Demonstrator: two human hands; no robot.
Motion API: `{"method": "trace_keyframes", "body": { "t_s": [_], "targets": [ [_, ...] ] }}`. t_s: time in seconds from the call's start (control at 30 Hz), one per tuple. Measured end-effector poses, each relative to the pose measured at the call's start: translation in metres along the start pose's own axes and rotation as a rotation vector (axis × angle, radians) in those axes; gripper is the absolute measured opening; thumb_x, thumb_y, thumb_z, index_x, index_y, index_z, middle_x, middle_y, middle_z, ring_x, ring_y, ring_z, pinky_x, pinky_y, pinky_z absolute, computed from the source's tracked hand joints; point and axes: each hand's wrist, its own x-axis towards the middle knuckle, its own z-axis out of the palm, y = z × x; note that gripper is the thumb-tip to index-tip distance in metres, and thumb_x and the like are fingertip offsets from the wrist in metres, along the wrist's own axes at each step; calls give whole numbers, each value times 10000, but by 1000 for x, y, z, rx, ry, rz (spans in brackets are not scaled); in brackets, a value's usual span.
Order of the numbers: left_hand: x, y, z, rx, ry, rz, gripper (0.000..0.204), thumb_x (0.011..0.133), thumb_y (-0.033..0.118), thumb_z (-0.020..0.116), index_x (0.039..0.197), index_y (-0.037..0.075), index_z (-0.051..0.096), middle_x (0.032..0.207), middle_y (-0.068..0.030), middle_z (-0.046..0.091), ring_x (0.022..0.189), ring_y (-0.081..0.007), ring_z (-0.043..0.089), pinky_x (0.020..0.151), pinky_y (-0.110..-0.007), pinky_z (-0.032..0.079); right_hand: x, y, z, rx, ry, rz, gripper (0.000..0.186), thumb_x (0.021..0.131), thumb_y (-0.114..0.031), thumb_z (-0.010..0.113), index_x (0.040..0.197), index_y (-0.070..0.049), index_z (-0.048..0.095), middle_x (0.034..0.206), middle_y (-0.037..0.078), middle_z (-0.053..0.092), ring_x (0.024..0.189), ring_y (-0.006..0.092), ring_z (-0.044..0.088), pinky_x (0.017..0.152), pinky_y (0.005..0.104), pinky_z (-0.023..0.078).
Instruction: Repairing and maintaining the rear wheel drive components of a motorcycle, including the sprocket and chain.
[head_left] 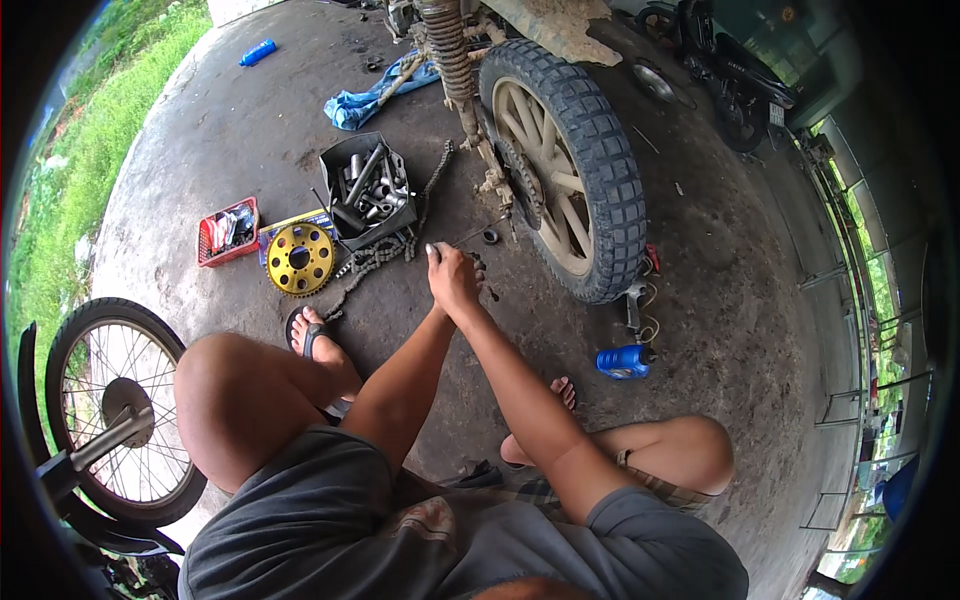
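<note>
My right hand (455,278) is closed, its thumb uppermost, and crosses over my left hand (479,266). Only a little of the left hand shows past it, with dark parts by the fingers. A thin rod (474,235) slants away just beyond the hands toward the wheel hub; whether either hand grips it I cannot tell. Close by on the floor lies a small dark ring (490,237). The motorcycle wheel (615,180), with its knobby tyre and muddy spokes, stands ahead to the right. A drive chain (372,255) lies left of the hands, beside a gold sprocket (300,258).
A black bin (340,150) holds several sockets and tools. Left of it sits a red basket (203,245) of small parts. A blue bottle (622,363) lies right of my foot, a blue cloth (350,110) farther off. Another spoked wheel (65,350) stands at the left.
</note>
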Motion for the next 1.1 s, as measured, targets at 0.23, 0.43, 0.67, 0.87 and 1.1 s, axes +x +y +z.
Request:
{"method": "trace_keyframes", "body": {
  "t_s": [0.23,0.43,0.67,0.87,1.1],
  "targets": [
    [-59,39,14,440,885,-2,625,1015,618,410,1341,124,611,1286,-47,692,1099,-228,610,961,-366,447,22,194,47,499,42,575,235,944,-191,687,1080,-14,763,965,190,757,902,358,726,764,434,557],
    [-18,17,54,498,658,-98,561,1007,585,472,1298,130,626,1220,-49,711,1032,-213,632,903,-360,465,67,209,-13,830,435,733,259,1017,-234,624,1196,-47,637,941,22,681,808,125,642,628,350,530],
    [-8,2,63,477,592,-120,547,1003,590,478,1277,142,634,1183,-38,714,1003,-191,628,895,-354,464,62,134,-58,1720,616,507,225,1066,-281,559,889,-146,527,702,-32,485,523,102,402,480,256,298],
    [-33,16,33,452,792,-80,557,1000,608,461,1264,157,652,1180,-18,707,1019,-198,608,923,-354,448,35,71,-60,1375,688,361,206,1073,-248,554,926,-108,518,653,-2,491,472,96,418,425,268,327],
    [-49,23,20,505,845,-97,569,1009,607,452,1235,126,655,1134,-29,724,930,-177,635,852,-357,468,48,47,-38,710,242,-108,171,1049,-178,569,1135,-66,665,796,49,687,643,157,626,575,319,468]
  ]
}}
